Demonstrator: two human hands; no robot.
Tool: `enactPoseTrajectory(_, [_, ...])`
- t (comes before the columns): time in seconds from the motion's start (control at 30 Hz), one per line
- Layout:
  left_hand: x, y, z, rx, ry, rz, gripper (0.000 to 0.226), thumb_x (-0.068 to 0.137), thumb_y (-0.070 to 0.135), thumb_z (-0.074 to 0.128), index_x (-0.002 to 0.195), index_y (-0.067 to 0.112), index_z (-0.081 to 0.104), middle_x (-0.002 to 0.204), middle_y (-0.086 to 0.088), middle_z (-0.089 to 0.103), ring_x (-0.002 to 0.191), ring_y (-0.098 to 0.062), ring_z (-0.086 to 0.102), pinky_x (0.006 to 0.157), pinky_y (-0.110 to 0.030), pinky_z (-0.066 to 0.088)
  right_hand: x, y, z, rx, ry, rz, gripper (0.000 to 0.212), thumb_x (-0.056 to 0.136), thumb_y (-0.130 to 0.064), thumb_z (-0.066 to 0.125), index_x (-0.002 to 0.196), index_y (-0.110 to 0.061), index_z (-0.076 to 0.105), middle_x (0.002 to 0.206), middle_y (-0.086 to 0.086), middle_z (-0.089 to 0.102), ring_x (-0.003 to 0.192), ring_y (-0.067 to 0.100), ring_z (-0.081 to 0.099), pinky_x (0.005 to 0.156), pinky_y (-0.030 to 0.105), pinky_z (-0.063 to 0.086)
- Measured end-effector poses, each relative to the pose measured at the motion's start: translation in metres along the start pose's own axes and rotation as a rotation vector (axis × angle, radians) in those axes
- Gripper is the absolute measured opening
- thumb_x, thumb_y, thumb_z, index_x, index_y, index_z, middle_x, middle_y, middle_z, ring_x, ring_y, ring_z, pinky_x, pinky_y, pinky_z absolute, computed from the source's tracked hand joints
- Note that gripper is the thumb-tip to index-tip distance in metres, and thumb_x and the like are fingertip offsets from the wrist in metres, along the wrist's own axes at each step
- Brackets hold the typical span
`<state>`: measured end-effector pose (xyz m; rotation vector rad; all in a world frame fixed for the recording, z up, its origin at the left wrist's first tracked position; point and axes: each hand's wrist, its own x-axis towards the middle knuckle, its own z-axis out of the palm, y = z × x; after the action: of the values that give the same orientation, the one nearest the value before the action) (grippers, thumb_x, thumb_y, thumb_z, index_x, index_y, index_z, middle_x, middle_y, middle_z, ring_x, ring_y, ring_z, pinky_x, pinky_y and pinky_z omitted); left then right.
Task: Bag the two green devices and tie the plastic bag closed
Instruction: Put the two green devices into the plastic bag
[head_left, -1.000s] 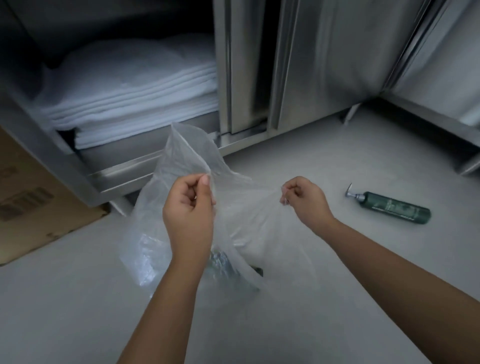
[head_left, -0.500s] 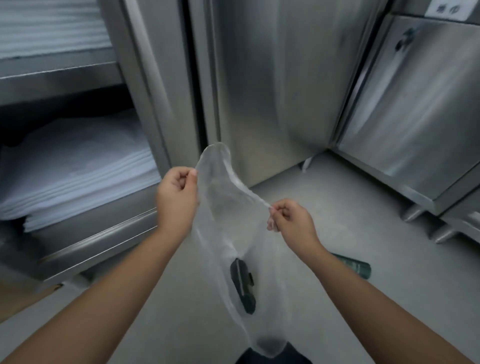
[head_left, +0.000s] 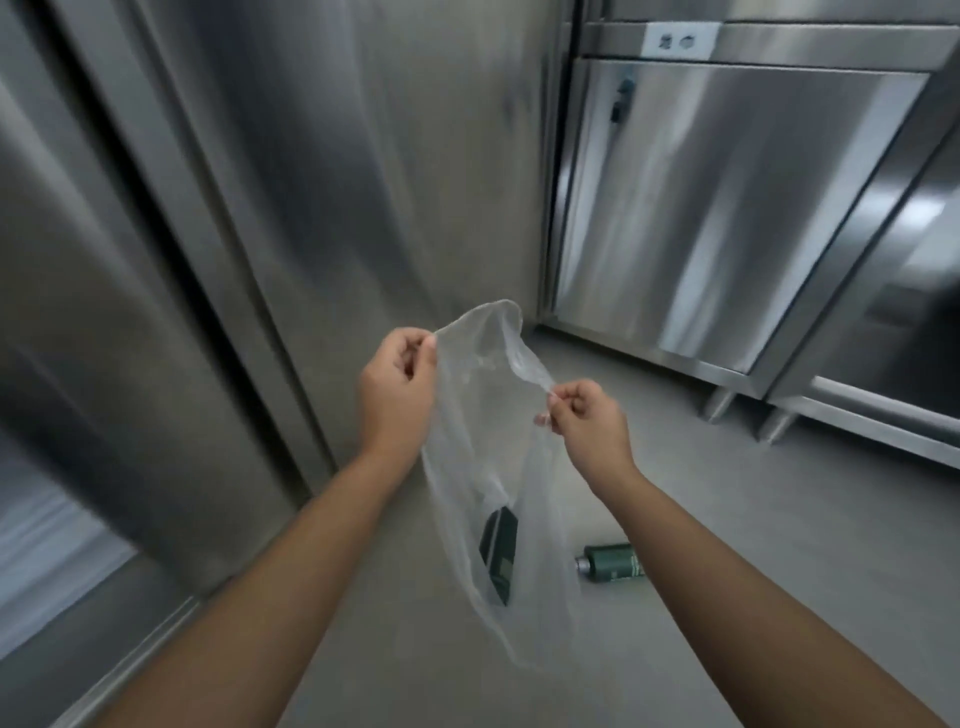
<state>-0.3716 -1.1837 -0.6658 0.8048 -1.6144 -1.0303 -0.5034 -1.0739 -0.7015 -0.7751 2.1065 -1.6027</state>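
Left hand (head_left: 397, 387), right hand (head_left: 587, 421) pinch clear plastic bag (head_left: 483, 431) rim; one dark green device (head_left: 498, 551) inside, green cylindrical bottle (head_left: 613, 560) at four o'clock unbagged; knot undone

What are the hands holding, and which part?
The plastic bag. The left hand and right hand each pinch its top rim, on opposite sides.

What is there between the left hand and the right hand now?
In the head view, the top of the clear plastic bag stretches between the left hand and the right hand; both pinch it.
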Motion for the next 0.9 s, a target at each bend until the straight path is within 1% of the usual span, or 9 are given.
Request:
enactPoseTrajectory(0.1, [0.026,-0.012,0.016,-0.019,-0.053,0.047,0.024,0.090,0.016,0.053,0.069,0.029,0.053,0.063,0.006,0.056,0.058,-0.006,0.048,0.057,-0.024,0.042,0.021,0.005,0.008,0.027,0.073,0.020,0.021,0.090,-0.010,0.051,0.072,-0.021,0.052,0.066,0.000,0.064,0.083,0.034,0.067,0.078,0.050,0.052])
enactPoseTrajectory(0.2, [0.041,-0.020,0.026,0.001,-0.111,0.099,0.016,0.090,0.020,0.052,0.075,0.025,0.057,0.064,0.006,0.057,0.057,-0.005,0.048,0.055,-0.024,0.041,0.033,0.010,0.014,0.059,0.126,0.022,0.022,0.089,-0.011,0.051,0.070,-0.022,0.052,0.066,-0.001,0.064,0.085,0.032,0.067,0.079,0.048,0.052])
enactPoseTrajectory(0.3, [0.040,-0.033,0.035,0.019,-0.152,0.130,0.012,0.090,0.021,0.053,0.080,0.023,0.058,0.065,0.010,0.057,0.056,-0.001,0.048,0.057,-0.025,0.042,0.036,0.025,0.017,0.070,0.145,0.022,0.021,0.089,-0.011,0.052,0.071,-0.023,0.053,0.070,0.000,0.065,0.086,0.033,0.067,0.080,0.048,0.052])
enactPoseTrajectory(0.4, [0.017,-0.051,0.046,0.006,-0.217,0.110,0.017,0.090,0.021,0.054,0.076,0.029,0.058,0.065,0.007,0.058,0.057,-0.005,0.049,0.057,-0.028,0.044,0.027,0.054,0.014,0.063,0.143,0.041,0.021,0.089,-0.010,0.052,0.073,-0.023,0.054,0.071,0.000,0.066,0.086,0.033,0.066,0.080,0.046,0.052])
enactPoseTrajectory(0.5, [-0.016,-0.070,0.058,-0.019,-0.252,0.089,0.021,0.089,0.021,0.056,0.072,0.034,0.056,0.062,0.003,0.056,0.055,-0.010,0.046,0.055,-0.033,0.042,0.014,0.088,0.001,0.047,0.124,0.063,0.019,0.088,-0.010,0.053,0.073,-0.021,0.055,0.070,0.000,0.066,0.083,0.034,0.064,0.076,0.044,0.052])
enactPoseTrajectory(0.6, [-0.048,-0.085,0.068,-0.046,-0.255,0.043,0.021,0.088,0.020,0.057,0.071,0.032,0.058,0.061,0.002,0.055,0.055,-0.013,0.045,0.056,-0.035,0.041,0.002,0.116,-0.019,0.043,0.092,0.064,0.017,0.087,-0.009,0.055,0.074,-0.019,0.057,0.071,0.003,0.067,0.073,0.020,0.063,0.072,0.033,0.050])
enactPoseTrajectory(0.7, [-0.078,-0.094,0.075,-0.016,-0.294,0.000,0.018,0.087,0.021,0.058,0.072,0.031,0.058,0.061,0.004,0.057,0.054,-0.006,0.047,0.057,-0.029,0.042,-0.011,0.141,-0.038,0.069,0.066,0.081,0.014,0.087,-0.008,0.056,0.076,-0.017,0.058,0.072,0.003,0.068,0.069,0.011,0.063,0.071,0.025,0.049])
enactPoseTrajectory(0.8, [-0.104,-0.098,0.078,0.025,-0.305,-0.013,0.017,0.086,0.022,0.059,0.071,0.028,0.059,0.059,0.002,0.057,0.051,-0.004,0.047,0.054,-0.025,0.042,-0.022,0.165,-0.053,0.089,0.037,0.109,0.014,0.086,-0.008,0.057,0.076,-0.018,0.059,0.072,0.002,0.069,0.067,0.009,0.062,0.066,0.021,0.047])
enactPoseTrajectory(0.9, [-0.124,-0.100,0.080,0.018,-0.270,-0.032,0.016,0.086,0.022,0.060,0.070,0.028,0.059,0.057,0.008,0.057,0.050,-0.002,0.048,0.052,-0.019,0.042,-0.031,0.184,-0.067,0.110,0.010,0.134,0.015,0.085,-0.007,0.059,0.076,-0.018,0.059,0.071,0.002,0.068,0.065,0.006,0.063,0.063,0.019,0.048])
